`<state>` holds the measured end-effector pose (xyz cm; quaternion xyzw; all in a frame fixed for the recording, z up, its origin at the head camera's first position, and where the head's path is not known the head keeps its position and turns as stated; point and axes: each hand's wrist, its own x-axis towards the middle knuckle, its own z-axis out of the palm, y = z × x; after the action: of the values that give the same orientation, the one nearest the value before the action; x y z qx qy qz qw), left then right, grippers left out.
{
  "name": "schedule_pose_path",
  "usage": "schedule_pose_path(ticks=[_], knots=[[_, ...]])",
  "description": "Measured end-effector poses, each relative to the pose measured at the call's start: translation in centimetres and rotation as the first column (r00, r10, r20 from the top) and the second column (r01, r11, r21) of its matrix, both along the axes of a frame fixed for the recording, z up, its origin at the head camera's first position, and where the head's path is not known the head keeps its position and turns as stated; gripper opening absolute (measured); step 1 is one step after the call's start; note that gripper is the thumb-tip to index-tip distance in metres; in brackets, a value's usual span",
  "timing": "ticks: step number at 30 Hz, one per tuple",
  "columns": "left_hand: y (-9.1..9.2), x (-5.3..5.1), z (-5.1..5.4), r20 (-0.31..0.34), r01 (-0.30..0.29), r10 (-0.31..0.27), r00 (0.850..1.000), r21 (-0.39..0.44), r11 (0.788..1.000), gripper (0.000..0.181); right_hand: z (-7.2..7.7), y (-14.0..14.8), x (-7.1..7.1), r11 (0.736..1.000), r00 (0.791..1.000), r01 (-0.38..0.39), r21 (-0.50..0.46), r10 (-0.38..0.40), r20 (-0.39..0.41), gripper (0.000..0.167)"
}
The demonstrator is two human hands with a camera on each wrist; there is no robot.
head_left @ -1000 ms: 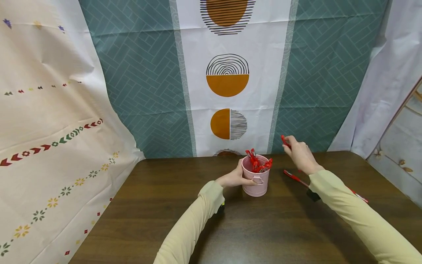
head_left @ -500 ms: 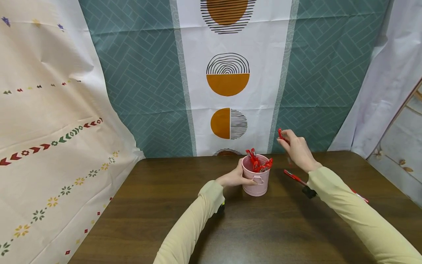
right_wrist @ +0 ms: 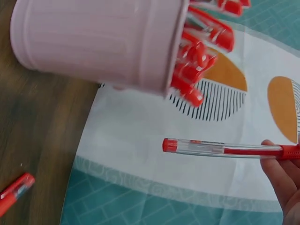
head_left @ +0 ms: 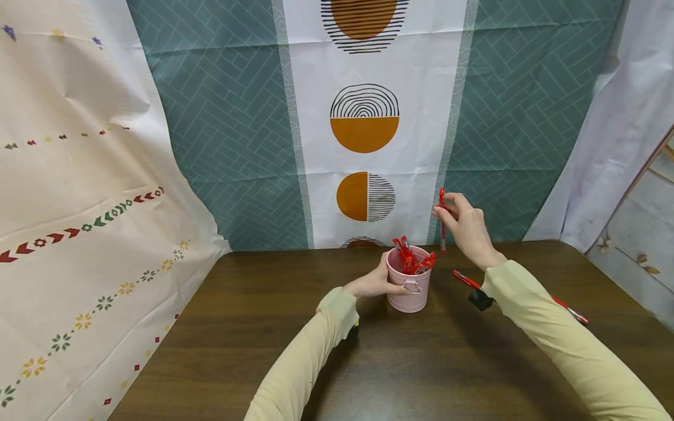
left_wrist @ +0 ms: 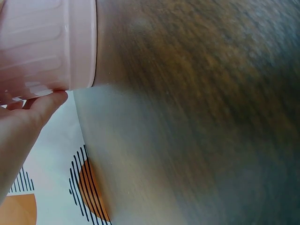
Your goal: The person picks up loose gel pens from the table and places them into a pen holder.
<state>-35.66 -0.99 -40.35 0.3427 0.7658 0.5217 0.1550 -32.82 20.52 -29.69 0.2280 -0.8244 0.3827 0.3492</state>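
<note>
My left hand (head_left: 375, 283) grips a small pink bucket (head_left: 408, 301) by its side, thumb across the front near a little handle lug. The bucket stands upright on the table, with several red pens (head_left: 408, 263) poking out of its mouth. In the left wrist view, a finger presses on the bucket (left_wrist: 35, 42) wall. To the right of the bucket and above its rim, my right hand (head_left: 471, 231) pinches a red pen (head_left: 443, 234) near its upper end. That pen hangs nearly vertical; its clear barrel and red end show in the right wrist view.
Two red pens lie on the brown wooden table (head_left: 421, 362): a nearer-to-bucket pen (head_left: 466, 279) and a farther-right pen (head_left: 571, 310), partly hidden by the right sleeve. A patterned cloth (head_left: 363, 128) hangs behind the table's back edge.
My right hand has risen and moved left toward the bucket, bringing its pen from tilted to nearly upright. The left hand and bucket have stayed put.
</note>
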Motion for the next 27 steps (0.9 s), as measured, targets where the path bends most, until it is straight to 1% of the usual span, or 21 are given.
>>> schedule_pose_path(ticks=[5,9,13,17,22,24,27], knots=[[0.1,0.0,-0.1,-0.012,0.016,-0.016,1.0,0.006,1.0,0.09,0.3,-0.7,0.0,0.998,0.998,-0.001,-0.06,-0.002,-0.055,0.026],[0.1,-0.1,-0.2,-0.006,0.015,-0.015,1.0,0.01,1.0,0.089,0.5,-1.3,-0.1,0.991,0.997,-0.03,-0.128,0.022,-0.068,0.027],[0.1,-0.1,-0.2,0.004,0.011,-0.011,1.0,0.002,1.0,0.089,0.5,-1.6,-0.2,0.983,0.997,-0.056,-0.173,0.044,-0.07,0.027],[0.1,-0.1,-0.2,-0.008,0.025,-0.025,1.0,0.009,1.0,0.09,0.4,-1.9,-0.2,0.978,0.997,-0.07,-0.199,0.062,-0.046,0.026],[0.0,-0.2,-0.1,-0.044,0.012,-0.012,0.999,-0.005,1.0,0.088,0.4,-2.5,0.0,0.976,0.997,-0.071,-0.205,0.073,-0.001,0.026],[0.0,-0.2,-0.1,-0.051,0.006,-0.006,0.999,-0.013,1.0,0.087,0.6,-3.0,0.7,0.979,0.998,-0.063,-0.196,0.066,0.013,0.025],[-0.1,-0.2,0.0,-0.044,0.009,-0.009,0.999,-0.011,1.0,0.087,0.8,-3.5,1.5,0.98,0.998,-0.056,-0.19,0.063,0.031,0.024]])
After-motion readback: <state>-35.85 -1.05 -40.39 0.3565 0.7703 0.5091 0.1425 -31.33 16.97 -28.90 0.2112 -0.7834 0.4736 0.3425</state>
